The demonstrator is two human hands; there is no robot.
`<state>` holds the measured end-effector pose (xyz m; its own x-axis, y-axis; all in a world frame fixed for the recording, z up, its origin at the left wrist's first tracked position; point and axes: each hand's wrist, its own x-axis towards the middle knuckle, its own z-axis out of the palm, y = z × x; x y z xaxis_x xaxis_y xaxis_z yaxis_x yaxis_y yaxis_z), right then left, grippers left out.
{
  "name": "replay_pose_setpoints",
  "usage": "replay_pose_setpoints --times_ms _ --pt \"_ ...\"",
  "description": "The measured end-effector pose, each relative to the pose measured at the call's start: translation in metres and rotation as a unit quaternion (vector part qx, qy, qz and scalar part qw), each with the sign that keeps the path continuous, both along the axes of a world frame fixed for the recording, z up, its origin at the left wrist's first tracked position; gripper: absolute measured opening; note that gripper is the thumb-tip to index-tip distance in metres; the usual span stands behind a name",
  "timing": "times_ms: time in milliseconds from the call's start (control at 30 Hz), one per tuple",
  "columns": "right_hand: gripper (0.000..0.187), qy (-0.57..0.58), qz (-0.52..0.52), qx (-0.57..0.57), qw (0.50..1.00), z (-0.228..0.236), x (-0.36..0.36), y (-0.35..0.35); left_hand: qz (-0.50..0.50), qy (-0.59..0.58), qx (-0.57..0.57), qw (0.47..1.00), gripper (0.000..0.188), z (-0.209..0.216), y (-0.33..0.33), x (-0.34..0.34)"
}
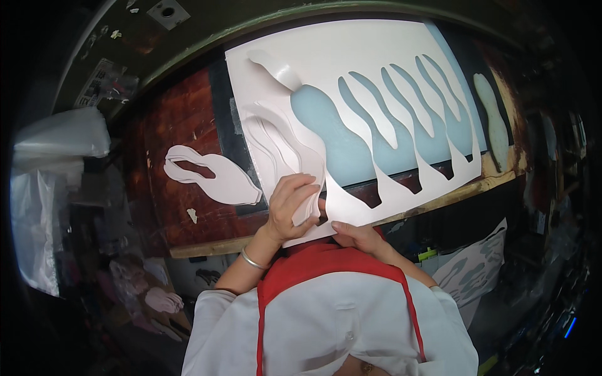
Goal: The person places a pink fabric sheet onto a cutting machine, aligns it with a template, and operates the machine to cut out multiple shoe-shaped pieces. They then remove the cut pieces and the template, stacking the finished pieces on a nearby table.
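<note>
My left hand (293, 203) is curled round the near end of some pale shaped pieces (282, 141), with its thumb and fingers closed in on them. The pieces lie over the left part of the big white sheet (389, 41), next to the wide hole where the blue mat (329, 128) shows. My right hand (360, 238) is at the sheet's near edge. Its thumb is on top, but its other fingers are hidden, so I can't tell how far open they are or how hard they press. 1 fingertip peeks out beside the pieces, and I can't tell which hand it belongs to.

I think it's best to hold the sheet flat with my right hand and lift gently with my left, so the thin white tongues (376, 119) don't bend or rip. I should keep the pieces' edges lined up and not squeeze, because they look soft. The pile (229, 182) on the red-brown table (182, 119) shows how neat edges can look.
</note>
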<state>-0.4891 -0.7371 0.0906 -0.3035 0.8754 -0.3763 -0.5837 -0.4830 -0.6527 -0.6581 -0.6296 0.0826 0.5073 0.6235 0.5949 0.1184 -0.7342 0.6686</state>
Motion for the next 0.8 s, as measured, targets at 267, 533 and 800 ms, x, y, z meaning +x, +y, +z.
replay_pose_setpoints --times_ms 267,533,800 --pt "0.047 0.068 -0.085 -0.019 0.994 -0.004 -0.014 0.007 0.298 -0.131 -0.35 0.878 0.019 0.025 0.037 -0.01" --pt "0.046 0.066 -0.135 -0.079 0.985 0.002 0.036 -0.039 0.446 -0.366 0.184 0.796 0.041 0.171 0.091 -0.21" --pt "0.033 -0.056 -0.432 -0.058 0.898 -0.023 0.151 -0.057 0.398 0.091 0.214 0.888 0.019 0.034 0.056 -0.13"
